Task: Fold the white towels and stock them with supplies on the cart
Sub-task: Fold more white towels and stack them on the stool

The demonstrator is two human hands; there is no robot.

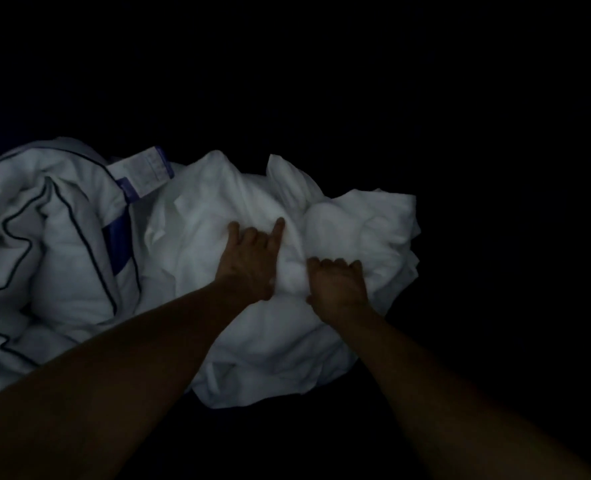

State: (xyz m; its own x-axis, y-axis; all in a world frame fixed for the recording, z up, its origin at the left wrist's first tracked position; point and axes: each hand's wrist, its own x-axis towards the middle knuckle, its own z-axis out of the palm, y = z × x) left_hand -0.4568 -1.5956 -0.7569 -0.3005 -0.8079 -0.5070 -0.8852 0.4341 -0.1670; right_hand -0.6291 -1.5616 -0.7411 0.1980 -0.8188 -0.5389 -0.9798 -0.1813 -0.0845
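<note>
**Both hands on the crumpled white towel**

My two bare forearms reach in from the bottom edge, the left one crossing up from the lower left corner and the right one coming up from the lower right. They meet over the white towel (252, 341), which lies in a loose, rumpled heap in the middle of the view, with folds bunched up at its far side and its right side.

My right hand (337, 285) has its fingers curled over a ridge of the towel near the heap's right half, gripping the fabric with the knuckles up. My left hand (252, 258) sits just beside it, a little farther in, back of the hand up. Its outer two fingers are stretched onto the cloth and the middle ones are bent down into it. I cannot tell whether it is actually pinching a fold or only pressing.

To the left, touching the towel's edge, lies a puffy white duvet (44, 237) trimmed with dark piping, folded over on itself. A printed label (145, 174) sticks out at its upper right corner, and a blue patch (117, 244) shows below that.

Everything around the bedding is too dark to make out, including the surface it lies on.
</note>
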